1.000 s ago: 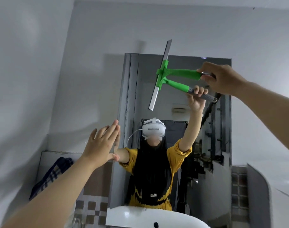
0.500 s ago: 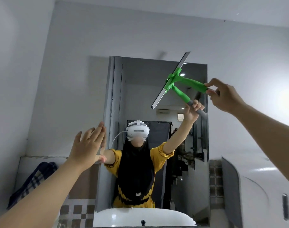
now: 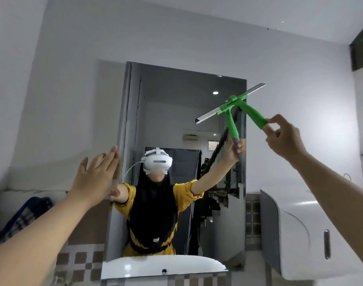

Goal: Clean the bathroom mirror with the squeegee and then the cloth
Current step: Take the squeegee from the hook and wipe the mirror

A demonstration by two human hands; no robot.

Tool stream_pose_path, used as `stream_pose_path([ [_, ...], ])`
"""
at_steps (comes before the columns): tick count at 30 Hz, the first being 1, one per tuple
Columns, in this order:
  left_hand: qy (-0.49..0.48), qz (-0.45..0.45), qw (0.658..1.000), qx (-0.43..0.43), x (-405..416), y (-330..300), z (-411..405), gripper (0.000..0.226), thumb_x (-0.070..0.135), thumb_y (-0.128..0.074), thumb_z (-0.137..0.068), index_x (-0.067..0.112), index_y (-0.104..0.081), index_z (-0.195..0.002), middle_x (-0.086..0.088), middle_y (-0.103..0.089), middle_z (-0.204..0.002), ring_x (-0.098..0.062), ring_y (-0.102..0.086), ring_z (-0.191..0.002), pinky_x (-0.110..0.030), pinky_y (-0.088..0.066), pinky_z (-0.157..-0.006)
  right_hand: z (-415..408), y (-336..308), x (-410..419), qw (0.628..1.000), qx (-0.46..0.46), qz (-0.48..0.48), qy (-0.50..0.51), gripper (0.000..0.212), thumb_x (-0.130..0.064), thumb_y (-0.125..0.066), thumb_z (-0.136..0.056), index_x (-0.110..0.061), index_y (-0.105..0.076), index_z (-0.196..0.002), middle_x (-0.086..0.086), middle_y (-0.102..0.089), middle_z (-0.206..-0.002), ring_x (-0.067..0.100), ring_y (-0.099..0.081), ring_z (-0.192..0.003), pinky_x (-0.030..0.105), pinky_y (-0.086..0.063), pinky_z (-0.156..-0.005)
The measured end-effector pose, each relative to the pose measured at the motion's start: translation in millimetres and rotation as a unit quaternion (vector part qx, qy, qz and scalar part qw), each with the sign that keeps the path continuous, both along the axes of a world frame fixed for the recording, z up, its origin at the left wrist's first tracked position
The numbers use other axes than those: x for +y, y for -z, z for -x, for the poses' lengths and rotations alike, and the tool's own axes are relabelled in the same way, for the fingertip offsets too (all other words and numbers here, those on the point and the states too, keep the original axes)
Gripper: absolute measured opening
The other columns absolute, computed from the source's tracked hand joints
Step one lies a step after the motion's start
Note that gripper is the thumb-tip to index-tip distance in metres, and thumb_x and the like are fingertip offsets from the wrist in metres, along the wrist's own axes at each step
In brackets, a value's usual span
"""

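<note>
Head view: the mirror (image 3: 176, 124) is braced at its left edge by the flat, straight-fingered left hand (image 3: 96, 176). At its upper right edge the green squeegee (image 3: 236, 104) (blade tilted) is gripped by the right hand (image 3: 284, 139).

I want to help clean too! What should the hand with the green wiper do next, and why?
Probably pull the squeegee down the mirror. The right hand holds its handle, the blade sits tilted near the top right corner, and the left hand rests flat at the mirror's left edge.
</note>
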State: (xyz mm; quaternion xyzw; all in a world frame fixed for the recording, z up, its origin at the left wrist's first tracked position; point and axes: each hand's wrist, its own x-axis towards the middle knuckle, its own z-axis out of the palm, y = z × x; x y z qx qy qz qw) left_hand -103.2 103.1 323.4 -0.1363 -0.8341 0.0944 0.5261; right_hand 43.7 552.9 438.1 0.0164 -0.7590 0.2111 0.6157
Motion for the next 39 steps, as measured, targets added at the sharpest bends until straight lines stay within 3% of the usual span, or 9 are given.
stream_pose_path([
  [2, -0.026, -0.002, 0.999, -0.018, 4.7, 0.0, -3.6, 0.122, 0.06, -0.083, -0.033, 0.002, -0.045, -0.133, -0.011, -0.038, -0.146, -0.031, -0.035, -0.118, -0.062, -0.042, -0.084, 0.5, 4.2, -5.2, 1.0, 0.002, 0.002, -0.012, 0.012, -0.022, -0.05, -0.094, -0.024, -0.052, -0.105, 0.024, -0.064, -0.066, 0.042, -0.061, -0.061, 0.048, -0.055, -0.061],
  [5, -0.036, -0.023, 0.999, -0.008, 11.8, -0.3, -11.2, 0.12, 0.046, -0.091, -0.031, 0.0, -0.046, -0.132, -0.013, -0.04, -0.145, -0.03, -0.033, -0.117, -0.061, -0.037, -0.087, 5.6, 17.2, -22.0, 0.999, 0.011, 0.026, -0.028, 0.01, -0.023, -0.046, -0.096, -0.021, -0.051, -0.105, 0.02, -0.063, -0.064, 0.037, -0.06, -0.056, 0.042, -0.053, -0.055],
  [12, -0.081, 0.002, 0.997, -0.015, 17.2, -1.7, -27.4, 0.115, 0.067, -0.059, -0.068, 0.013, 0.002, -0.147, -0.002, 0.005, -0.158, -0.024, -0.018, -0.139, -0.05, -0.021, -0.107, 26.5, 47.9, -93.9, 0.987, 0.025, 0.129, -0.095, 0.013, -0.015, -0.039, -0.099, -0.009, -0.043, -0.11, 0.002, -0.054, -0.07, 0.011, -0.048, -0.052, 0.016, -0.033, -0.04],
  [15, -0.029, -0.008, 0.999, -0.031, 11.7, 1.1, -27.5, 0.105, 0.055, -0.068, -0.067, 0.015, -0.014, -0.147, -0.006, -0.018, -0.156, -0.026, -0.024, -0.138, -0.058, -0.023, -0.107, 24.5, 52.1, -126.3, 0.974, 0.04, 0.182, -0.132, 0.009, -0.01, -0.039, -0.099, -0.006, -0.041, -0.106, -0.002, -0.049, -0.068, 0.004, -0.044, -0.046, 0.008, -0.031, -0.031],
  [18, -0.025, 0.021, 0.999, 0.007, 3.4, 10.5, -16.7, 0.105, 0.057, -0.077, -0.056, 0.005, -0.038, -0.138, -0.01, -0.036, -0.148, -0.03, -0.038, -0.122, -0.062, -0.039, -0.088, 23.1, 54.6, -157.1, 0.959, 0.055, 0.232, -0.151, 0.002, -0.011, -0.039, -0.099, -0.009, -0.038, -0.1, -0.001, -0.05, -0.069, 0.006, -0.047, -0.046, 0.009, -0.03, -0.029],
  [25, 0.006, 0.081, 0.997, -0.019, -6.1, 24.8, -11.2, 0.128, 0.071, -0.077, -0.036, 0.002, -0.039, -0.138, -0.009, -0.029, -0.151, -0.033, -0.044, -0.119, -0.061, -0.039, -0.089, 27.1, 61.6, -228.4, 0.941, 0.047, 0.294, -0.16, 0.003, -0.012, -0.035, -0.1, -0.009, -0.035, -0.099, -0.001, -0.048, -0.065, 0.011, -0.048, -0.046, 0.015, -0.03, -0.03],
  [28, 0.011, 0.069, 0.997, -0.04, -7.1, 26.9, -10.8, 0.135, 0.071, -0.077, -0.032, 0.004, -0.035, -0.14, -0.008, -0.024, -0.154, -0.033, -0.048, -0.121, -0.06, -0.04, -0.092, 35.4, 67.8, -256.4, 0.939, 0.044, 0.294, -0.171, 0.002, -0.013, -0.036, -0.099, -0.011, -0.035, -0.099, 0.0, -0.05, -0.067, 0.017, -0.053, -0.054, 0.026, -0.039, -0.042],
  [35, 0.035, 0.046, 0.998, -0.03, -10.9, 33.8, -9.0, 0.132, 0.067, -0.08, -0.029, 0.003, -0.04, -0.138, -0.008, -0.033, -0.15, -0.031, -0.05, -0.121, -0.058, -0.042, -0.092, 48.2, 78.7, -300.3, 0.946, 0.041, 0.27, -0.172, 0.004, -0.015, -0.038, -0.098, -0.012, -0.034, -0.099, 0.001, -0.051, -0.067, 0.02, -0.055, -0.058, 0.032, -0.046, -0.048],
  [39, 0.06, 0.042, 0.997, -0.019, -15.1, 38.9, -4.1, 0.125, 0.062, -0.082, -0.031, 0.001, -0.045, -0.133, -0.01, -0.037, -0.148, -0.032, -0.053, -0.118, -0.059, -0.044, -0.089, 53.8, 86.7, -302.5, 0.961, 0.047, 0.211, -0.171, 0.005, -0.015, -0.038, -0.098, -0.011, -0.036, -0.099, 0.0, -0.051, -0.063, 0.014, -0.049, -0.049, 0.026, -0.037, -0.041],
])
